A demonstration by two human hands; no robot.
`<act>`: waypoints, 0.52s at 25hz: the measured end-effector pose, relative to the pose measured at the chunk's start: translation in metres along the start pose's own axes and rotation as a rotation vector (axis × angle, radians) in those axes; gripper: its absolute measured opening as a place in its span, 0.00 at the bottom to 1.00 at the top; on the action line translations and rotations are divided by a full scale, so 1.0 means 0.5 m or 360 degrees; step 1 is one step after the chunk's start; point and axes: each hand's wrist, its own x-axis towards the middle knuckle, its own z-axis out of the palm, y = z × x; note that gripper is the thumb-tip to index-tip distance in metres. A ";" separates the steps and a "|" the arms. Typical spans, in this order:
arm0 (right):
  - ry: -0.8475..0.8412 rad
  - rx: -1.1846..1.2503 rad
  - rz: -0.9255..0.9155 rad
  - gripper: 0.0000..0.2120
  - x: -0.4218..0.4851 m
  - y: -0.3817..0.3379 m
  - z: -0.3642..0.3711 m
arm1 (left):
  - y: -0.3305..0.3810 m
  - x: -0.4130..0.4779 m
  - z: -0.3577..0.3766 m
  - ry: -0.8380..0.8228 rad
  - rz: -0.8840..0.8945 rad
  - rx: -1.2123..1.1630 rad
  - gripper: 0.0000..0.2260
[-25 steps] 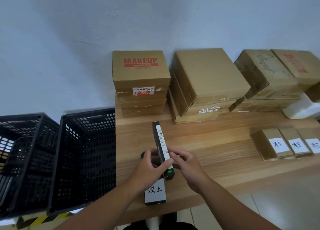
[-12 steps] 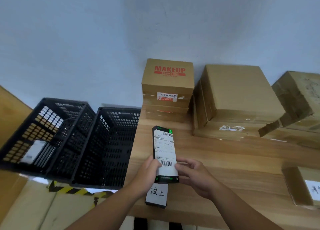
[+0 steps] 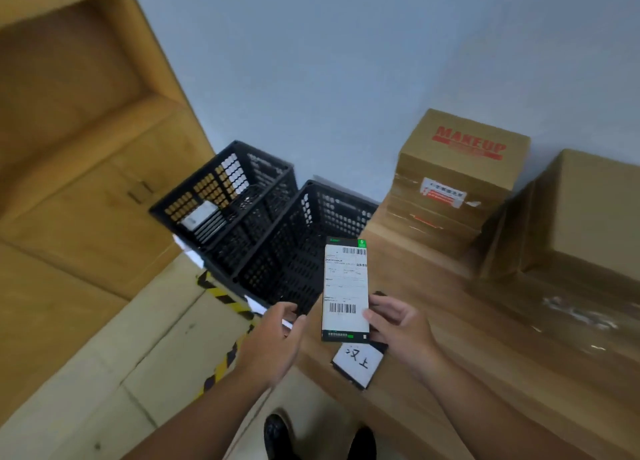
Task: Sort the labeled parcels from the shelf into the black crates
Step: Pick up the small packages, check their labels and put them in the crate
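1. While the label is being read, the flat black parcel [image 3: 344, 290] is held upright by the right hand [image 3: 398, 324] alone. Its lower right edge is pinched, with the thumb laid on the label face beside the lower barcode and the fingers behind. The printed face is turned toward the wearer, presumably so the destination can be checked.
2. Just left of the grip, the left hand [image 3: 273, 338] is seen with fingers loosely curled and nothing held. A narrow gap to the parcel's left edge is visible. The hand is judged to be placed there as ready support.
3. The parcel is carried clear of the wooden shelf [image 3: 450, 321], over its front left corner.
4. Directly below the grip, a second black parcel [image 3: 358, 361] with a handwritten white label is laid flat at the shelf edge, probably awaiting its turn.
5. Left of and beyond the grip, the near crate [image 3: 284, 262] and the far crate [image 3: 207, 189] are set side by side at the shelf end, within easy reach. A white-labelled flat item [image 3: 199, 215] is seen in the far crate. The near crate's contents cannot be made out.
6. Right of and beyond the grip, a MAKEUP carton [image 3: 460, 162] and a larger plain carton [image 3: 588, 210] are stacked against the wall.
7. Step judged: label check before the drop. Which crate is meant cannot be told.
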 end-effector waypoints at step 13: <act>-0.0419 -0.0416 -0.0097 0.11 -0.042 0.001 0.332 | -0.273 -0.114 -0.194 0.0531 -0.0174 0.0329 0.21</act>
